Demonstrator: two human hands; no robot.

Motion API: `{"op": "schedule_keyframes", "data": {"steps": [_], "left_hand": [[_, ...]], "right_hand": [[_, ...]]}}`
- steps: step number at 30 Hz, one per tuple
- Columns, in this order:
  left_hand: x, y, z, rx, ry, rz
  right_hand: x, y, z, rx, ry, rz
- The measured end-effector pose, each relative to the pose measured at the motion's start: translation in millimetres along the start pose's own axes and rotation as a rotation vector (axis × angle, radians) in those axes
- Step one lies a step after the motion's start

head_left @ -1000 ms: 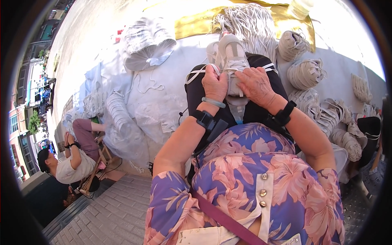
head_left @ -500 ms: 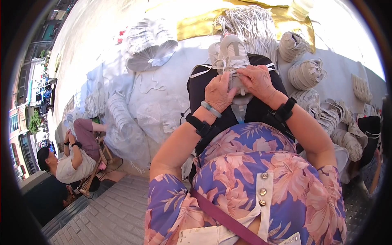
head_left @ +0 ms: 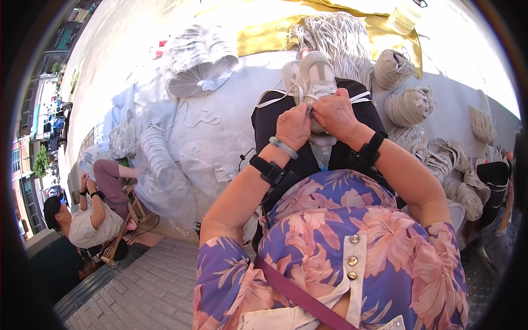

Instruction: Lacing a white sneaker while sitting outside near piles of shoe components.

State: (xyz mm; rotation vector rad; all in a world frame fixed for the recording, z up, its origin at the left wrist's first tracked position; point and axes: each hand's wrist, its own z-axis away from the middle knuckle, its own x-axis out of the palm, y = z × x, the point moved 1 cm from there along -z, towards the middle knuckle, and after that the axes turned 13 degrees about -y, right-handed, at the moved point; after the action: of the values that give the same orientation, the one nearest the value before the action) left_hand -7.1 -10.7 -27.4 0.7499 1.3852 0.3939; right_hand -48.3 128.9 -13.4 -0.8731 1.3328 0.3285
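Between my thighs stands a pale sneaker [head_left: 320, 74], toe pointing away from me, with a second light shoe partly behind its left side. A white shoelace [head_left: 278, 98] trails from it across my left thigh, and another end lies over the right one. Both hands meet at the upper part of the shoe. My left hand [head_left: 293, 126] pinches at the lacing from the left, its fingers closed. From the right, my right hand [head_left: 336, 113] is closed at the same spot, thumb and finger nearly touching the left ones. The lace between the fingertips is mostly covered.
Beyond the shoe, a heap of white laces [head_left: 341, 41] lies on yellow cloth [head_left: 264, 36]. Bundled shoe uppers [head_left: 410, 104] line the right side. A plastic-wrapped bundle [head_left: 201, 58] lies far left. At left, another person [head_left: 93, 220] sits on a wooden chair.
My fingers have drawn together at the lacing, where they were spread over the shoe before. The right hand has turned and curled in more tightly.
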Motion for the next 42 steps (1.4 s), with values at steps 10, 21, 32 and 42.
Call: {"op": "schedule_keyframes", "data": {"steps": [10, 21, 32, 42], "left_hand": [[-2, 5, 3, -0.005, -0.047, -0.097], [1, 15, 12, 0.005, -0.082, -0.169], [-22, -11, -5, -0.271, -0.018, 0.045], [-15, -19, -13, -0.278, 0.006, 0.126]], "right_hand": [[-24, 2, 20, -0.218, 0.047, 0.015], [-35, 135, 287, 0.526, 0.140, -0.129], [-62, 68, 189, 0.281, -0.022, -0.043], [-41, 31, 92, 0.028, 0.009, -0.178]]}}
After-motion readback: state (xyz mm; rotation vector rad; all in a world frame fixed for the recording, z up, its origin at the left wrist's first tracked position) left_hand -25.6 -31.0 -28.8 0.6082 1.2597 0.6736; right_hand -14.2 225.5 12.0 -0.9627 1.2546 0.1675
